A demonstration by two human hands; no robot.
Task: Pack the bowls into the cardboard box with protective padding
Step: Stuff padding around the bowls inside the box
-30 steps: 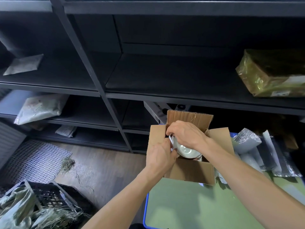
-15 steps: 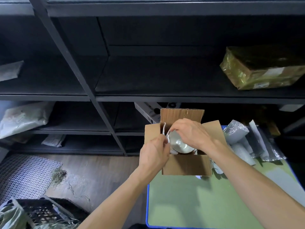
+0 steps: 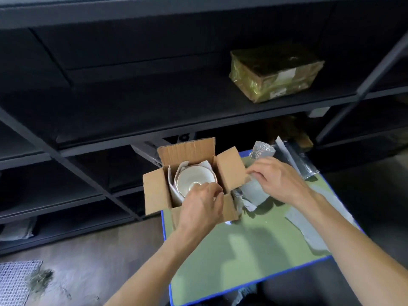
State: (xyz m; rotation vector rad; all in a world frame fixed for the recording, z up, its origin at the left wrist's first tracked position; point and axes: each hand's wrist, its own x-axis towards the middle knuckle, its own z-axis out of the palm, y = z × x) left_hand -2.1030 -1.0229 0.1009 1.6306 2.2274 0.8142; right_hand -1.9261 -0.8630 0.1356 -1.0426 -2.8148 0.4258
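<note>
The bowl (image 3: 195, 178) sits upright in the open box (image 3: 154, 193) on the bench (image 3: 242, 250), with a white sheet (image 3: 171, 182) around it. The left hand (image 3: 202, 206) is over the bowl's near rim, fingers curled; whether they pinch anything cannot be told. The right hand (image 3: 280, 182) grips grey padding (image 3: 256, 193) just right of the box.

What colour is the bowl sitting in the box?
The bowl is white with a thin gold rim; head view shows it best.
</note>
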